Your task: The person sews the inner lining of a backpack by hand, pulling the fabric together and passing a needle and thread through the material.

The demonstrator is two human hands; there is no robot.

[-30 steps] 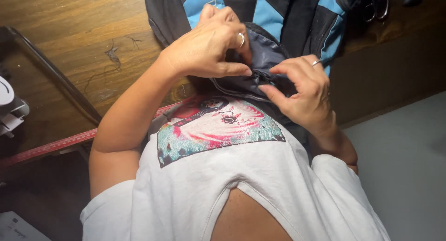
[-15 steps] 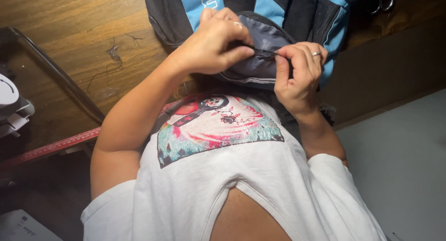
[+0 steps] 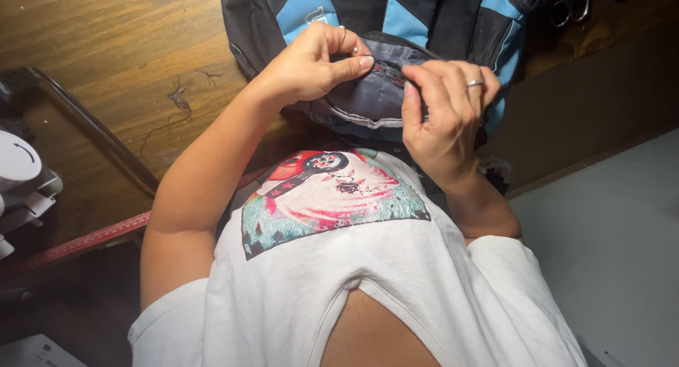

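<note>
A black and blue backpack (image 3: 396, 13) lies on a wooden table (image 3: 106, 63) right in front of me. Its grey pocket flap (image 3: 368, 98) hangs toward my chest. My left hand (image 3: 311, 63) pinches the upper edge of that flap between thumb and fingers. My right hand (image 3: 445, 112), with a ring on one finger, grips the flap's edge by the zipper just to the right. The two hands nearly touch. My white shirt with a colourful print (image 3: 332, 197) fills the lower half of the view.
A red measuring tape (image 3: 85, 241) runs along the table's front edge at the left. A white device (image 3: 21, 176) sits at the far left. Metal scissors (image 3: 569, 3) lie at the top right. A pale floor (image 3: 608, 225) shows at the right.
Both hands have shifted slightly up along the flap's edge. My right hand has turned more upright and its fingers have closed in toward my left hand.
</note>
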